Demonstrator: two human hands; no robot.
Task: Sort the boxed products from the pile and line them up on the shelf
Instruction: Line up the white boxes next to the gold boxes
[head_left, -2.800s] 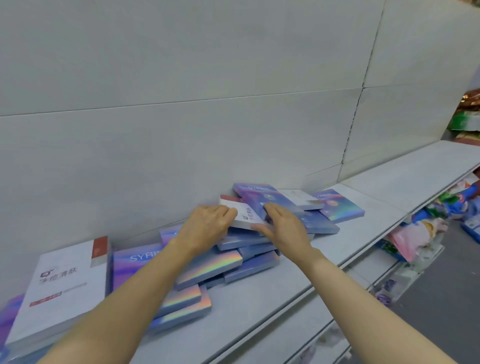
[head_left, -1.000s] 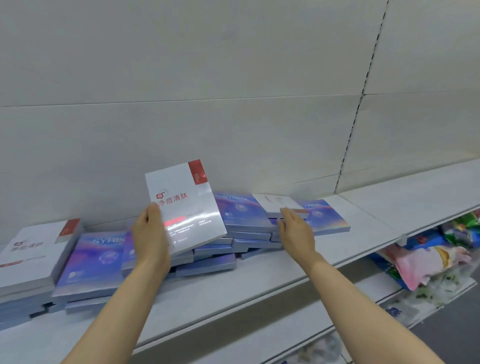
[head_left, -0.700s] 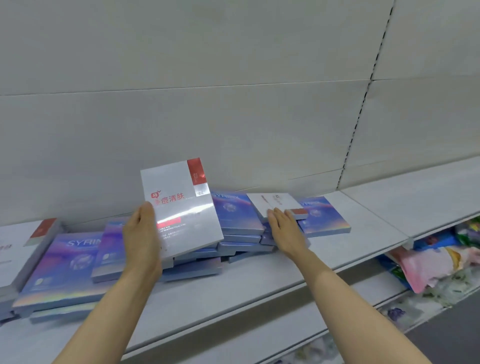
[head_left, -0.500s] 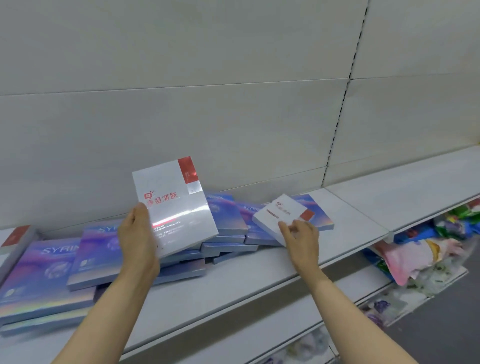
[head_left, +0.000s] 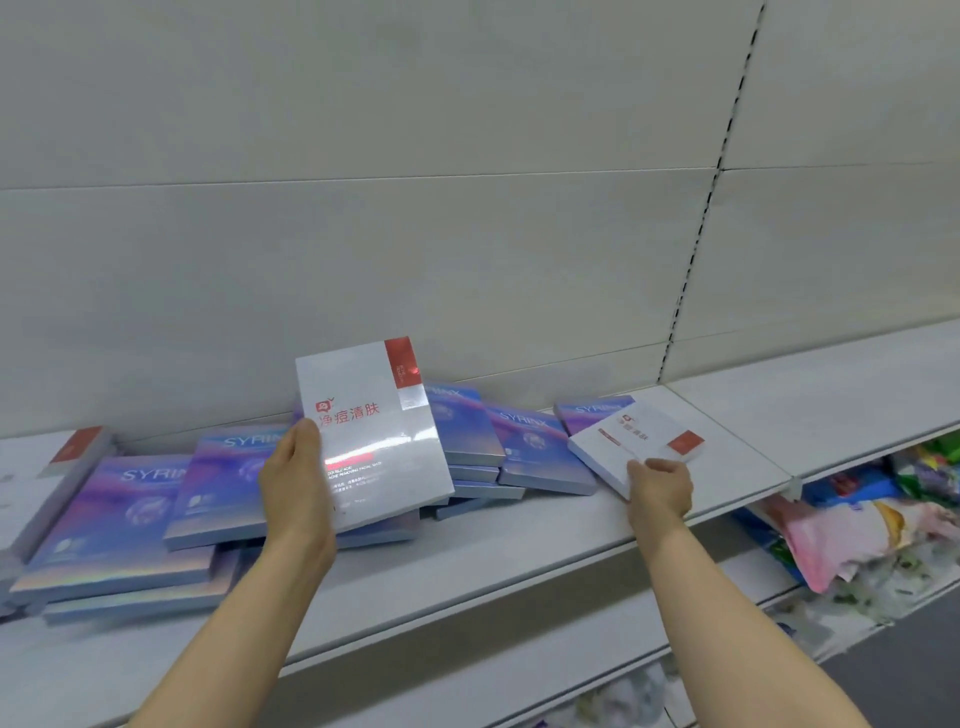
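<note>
While the left hand (head_left: 296, 486) grips a large white box (head_left: 371, 434) tilted upright above the pile of purple boxes (head_left: 524, 447) on the shelf (head_left: 519, 540), the right hand (head_left: 660, 488) pinches a second white box (head_left: 631, 441) by its near edge, lifted at the pile's right end.

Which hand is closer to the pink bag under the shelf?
The right hand. It holds a white box just up-left of the pink bag; the left hand is far across the shelf.
</note>
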